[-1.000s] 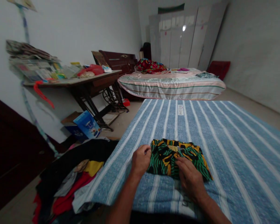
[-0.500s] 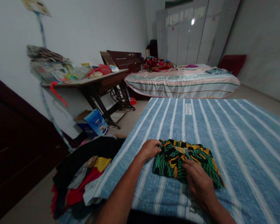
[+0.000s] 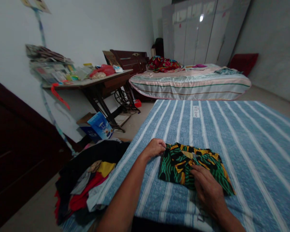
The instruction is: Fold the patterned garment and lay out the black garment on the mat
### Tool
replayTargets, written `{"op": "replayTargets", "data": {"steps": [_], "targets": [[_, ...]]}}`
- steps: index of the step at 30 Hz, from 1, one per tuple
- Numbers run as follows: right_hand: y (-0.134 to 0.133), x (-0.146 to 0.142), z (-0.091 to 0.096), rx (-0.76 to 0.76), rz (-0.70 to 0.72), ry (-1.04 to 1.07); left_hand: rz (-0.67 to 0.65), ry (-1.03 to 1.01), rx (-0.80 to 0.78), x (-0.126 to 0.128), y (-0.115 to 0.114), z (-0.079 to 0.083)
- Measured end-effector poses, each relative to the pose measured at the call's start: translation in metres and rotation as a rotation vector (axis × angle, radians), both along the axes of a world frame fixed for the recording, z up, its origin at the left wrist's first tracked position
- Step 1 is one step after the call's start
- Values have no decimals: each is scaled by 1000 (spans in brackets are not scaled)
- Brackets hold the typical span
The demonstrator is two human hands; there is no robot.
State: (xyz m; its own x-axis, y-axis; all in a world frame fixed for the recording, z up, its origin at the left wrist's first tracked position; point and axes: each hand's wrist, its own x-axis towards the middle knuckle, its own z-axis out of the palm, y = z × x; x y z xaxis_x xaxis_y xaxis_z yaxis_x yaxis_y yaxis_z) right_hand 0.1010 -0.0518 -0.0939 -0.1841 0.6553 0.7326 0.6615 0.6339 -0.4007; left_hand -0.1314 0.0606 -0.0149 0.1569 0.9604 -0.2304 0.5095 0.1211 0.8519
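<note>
A folded garment (image 3: 170, 167), patterned in black, green and yellow, lies on the blue striped bedspread (image 3: 222, 125) in front of me. At its upper left corner my left hand (image 3: 155, 148) is closed, pinching the edge of the cloth. My right hand (image 3: 207, 187) rests over the garment's lower middle, its fingers stretched out and touching the fabric. The right thumb is mostly hidden under the hand. Yellow and grey cloth shows in the folded opening at the garment's centre.
A heap of clothes (image 3: 94, 180) sits against the bed's left side. Beyond it stand a blue box (image 3: 100, 125) and a cluttered sewing-machine table (image 3: 106, 80). Another bed (image 3: 190, 87) lies past the far edge, before a tall wardrobe (image 3: 190, 42).
The fingers of my left hand have closed more on the garment's corner, and the hand has risen slightly. My right hand stays nearly in place. The view has shifted a little.
</note>
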Motion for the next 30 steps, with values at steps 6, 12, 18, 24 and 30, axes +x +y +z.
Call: {"op": "replayTargets", "data": {"steps": [6, 12, 18, 24, 30], "targets": [[1, 0, -1, 8, 1, -2, 16, -71, -86, -3, 5, 2], [1, 0, -2, 12, -1, -1, -11, -128, -106, -4, 4, 4], [0, 0, -2, -5, 8, 17, -11, -158, -96, 0, 3, 2], [0, 0, -2, -16, 5, 23, 14, -191, -89, -2, 4, -1], [1, 0, 0, 15, 10, 3, 55, -238, -50, 0, 4, -1]]}}
